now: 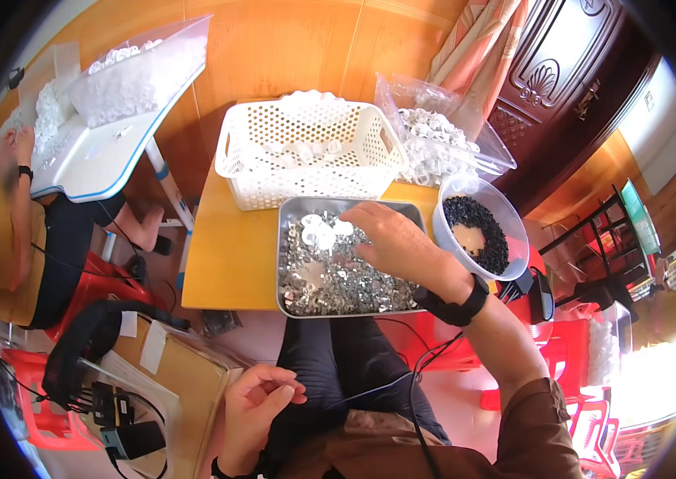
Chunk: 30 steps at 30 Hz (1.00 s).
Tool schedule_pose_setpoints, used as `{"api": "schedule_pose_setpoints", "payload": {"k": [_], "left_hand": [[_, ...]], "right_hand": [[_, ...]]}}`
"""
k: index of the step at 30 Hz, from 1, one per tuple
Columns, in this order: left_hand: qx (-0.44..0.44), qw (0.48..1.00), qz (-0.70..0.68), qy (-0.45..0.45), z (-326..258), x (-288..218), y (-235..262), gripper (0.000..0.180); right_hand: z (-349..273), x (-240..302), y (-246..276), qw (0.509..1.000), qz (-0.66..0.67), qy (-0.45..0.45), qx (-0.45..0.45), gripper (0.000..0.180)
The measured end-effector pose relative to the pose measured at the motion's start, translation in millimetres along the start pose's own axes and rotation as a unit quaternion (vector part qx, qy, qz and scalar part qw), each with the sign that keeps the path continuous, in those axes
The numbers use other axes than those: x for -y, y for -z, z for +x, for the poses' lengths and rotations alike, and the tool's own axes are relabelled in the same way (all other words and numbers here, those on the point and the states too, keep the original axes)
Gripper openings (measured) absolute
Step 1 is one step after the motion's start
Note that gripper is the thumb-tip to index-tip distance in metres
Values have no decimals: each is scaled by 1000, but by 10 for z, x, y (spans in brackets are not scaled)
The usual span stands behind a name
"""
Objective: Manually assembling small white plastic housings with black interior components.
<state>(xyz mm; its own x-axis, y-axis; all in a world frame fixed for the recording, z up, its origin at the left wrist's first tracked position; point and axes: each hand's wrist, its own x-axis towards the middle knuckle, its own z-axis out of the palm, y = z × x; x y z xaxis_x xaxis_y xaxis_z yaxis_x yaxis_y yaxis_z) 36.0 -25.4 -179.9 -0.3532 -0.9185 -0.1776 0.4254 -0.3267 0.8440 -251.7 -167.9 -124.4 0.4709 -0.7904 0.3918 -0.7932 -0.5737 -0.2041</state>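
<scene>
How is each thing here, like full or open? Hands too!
Tray: uncovered, holding metal bits and white discs
Basket: upright, white pieces inside
Tub: partly filled with black bits
Bag behind tub: holding white parts
Left hand: fingers curled
Right hand: bent over the tray

You have a bright view, strongest at the lower right, where a patch burns out to white. Glints speckle the metal pieces (382, 289) near you, and the white pieces (318, 234) wash out. Fisheye distortion tilts the door (549, 76), and black vignetting rings your picture.
</scene>
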Motion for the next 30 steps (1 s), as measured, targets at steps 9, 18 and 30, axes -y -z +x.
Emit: {"api": "schedule_pose_setpoints", "payload": {"k": [9, 18, 30], "left_hand": [[-18, 999, -23, 20, -71, 235, 38, 14], [24, 997, 66, 37, -46, 244, -329, 14], [16, 985, 152, 78, -447, 192, -581, 11]], "right_hand": [[-638, 722, 1452, 744, 340, -290, -497, 46], [-903, 559, 1107, 697, 410, -286, -514, 45], [-697, 323, 1460, 704, 398, -84, -582, 44]]}}
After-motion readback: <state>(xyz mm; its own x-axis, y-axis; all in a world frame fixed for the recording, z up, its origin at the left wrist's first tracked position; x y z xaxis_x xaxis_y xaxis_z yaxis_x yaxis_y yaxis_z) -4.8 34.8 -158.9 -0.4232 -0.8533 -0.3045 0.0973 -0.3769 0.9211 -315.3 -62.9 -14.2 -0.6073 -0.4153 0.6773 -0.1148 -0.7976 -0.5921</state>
